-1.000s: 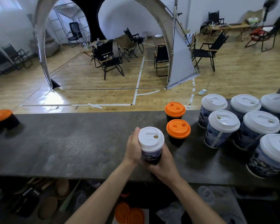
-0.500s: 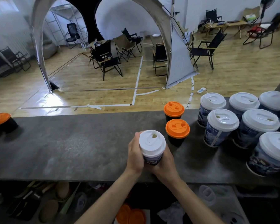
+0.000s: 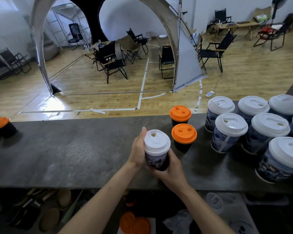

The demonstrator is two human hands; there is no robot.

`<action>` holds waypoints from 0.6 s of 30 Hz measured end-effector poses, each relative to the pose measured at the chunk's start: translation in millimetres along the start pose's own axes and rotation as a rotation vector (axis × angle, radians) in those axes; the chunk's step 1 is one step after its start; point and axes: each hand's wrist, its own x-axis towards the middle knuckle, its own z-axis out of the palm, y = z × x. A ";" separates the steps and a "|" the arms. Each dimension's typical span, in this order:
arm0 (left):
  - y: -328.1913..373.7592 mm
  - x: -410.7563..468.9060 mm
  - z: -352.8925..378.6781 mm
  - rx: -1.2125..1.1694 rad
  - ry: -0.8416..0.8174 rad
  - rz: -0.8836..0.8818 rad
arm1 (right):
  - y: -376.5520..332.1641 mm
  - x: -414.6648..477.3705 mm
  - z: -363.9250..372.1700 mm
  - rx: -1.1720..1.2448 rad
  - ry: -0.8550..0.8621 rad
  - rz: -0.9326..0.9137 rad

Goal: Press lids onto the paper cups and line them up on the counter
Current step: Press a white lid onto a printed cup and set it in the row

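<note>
**Fig. Lidded paper cup held in both hands over the worktop, head view**

At the centre of my feed stands the printed paper cup [image 3: 156,160], upright, with a white sip lid [image 3: 156,141] seated on its rim; the lid's drinking hole faces away from me. The left hand [image 3: 138,152] lies against the cup's left side, with its thumb pointing up beside the lid's edge. Its fingers pass behind the cup, where I cannot see them. The right hand [image 3: 172,169] wraps the lower part of the cup from the right and from beneath, fingers curled round the wall. These fingers hide the base, so I cannot tell whether the cup rests on the dark grey worktop [image 3: 74,152] or is held just above it. The cup sits near the worktop's front edge.

Just right of the held cup stand two black cups with orange lids, one nearer [image 3: 183,136] and one behind it [image 3: 180,115], close together. Further right I count a cluster of white-lidded printed cups [image 3: 231,128] standing in rough rows and reaching the frame's edge. A single orange-lidded black cup [image 3: 0,126] stands well apart at the far left. Loose orange lids [image 3: 135,223] lie below the worktop, between the forearms. Beyond the worktop I see folding chairs [image 3: 112,63] on a wooden floor.
</note>
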 end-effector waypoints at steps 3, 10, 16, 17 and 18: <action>-6.7 -7.5 3.6 0.000 0.109 0.092 | -3.0 -0.6 3.2 0.001 -0.008 -0.015; -13.0 -2.8 -6.8 -0.070 -0.011 -0.106 | -0.8 0.2 -1.5 0.068 -0.062 -0.003; -24.7 -14.6 7.0 -0.030 0.160 0.079 | -9.2 -4.7 2.0 0.083 0.008 0.004; -20.7 -14.2 7.2 -0.052 0.152 0.051 | -9.9 -4.8 1.0 0.071 0.017 0.009; -18.3 -9.3 4.0 -0.074 0.112 0.011 | -8.3 -3.6 -0.7 0.056 0.008 0.012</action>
